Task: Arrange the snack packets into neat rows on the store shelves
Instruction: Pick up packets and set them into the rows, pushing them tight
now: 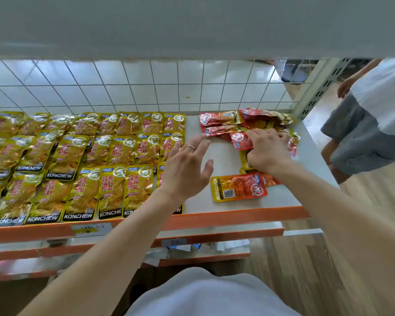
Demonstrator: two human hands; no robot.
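Where the task's things lie: red packets (249, 123) sit in a loose, overlapping heap at the far right corner of the shelf (224, 156), at mixed angles and not yet in a row.
Hands: the right hand (268, 151) curls over the heap's near side and pinches one pinched packet (241, 140). The left hand (187, 169) is spread flat-fingered and holds nothing, over bare shelf. Its fingertips are near a red packet's end, but I cannot tell if they touch.
Stray packet (238, 188): flat and sideways near the front edge, barcode up.
Yellow packets (78, 160): overlapping rows fill the shelf's left part.
Risk: drawing one glossy packet out of the heap may drag its neighbours toward the right edge. A sweeping left hand could skew the nearest yellow column, and a forearm could nudge the stray packet off the front.
Writing: "KONCHEW" on the yellow packets' black bands and along the stray packet's side. There are red Chinese characters on the yellow fronts. The price tags below are unreadable.
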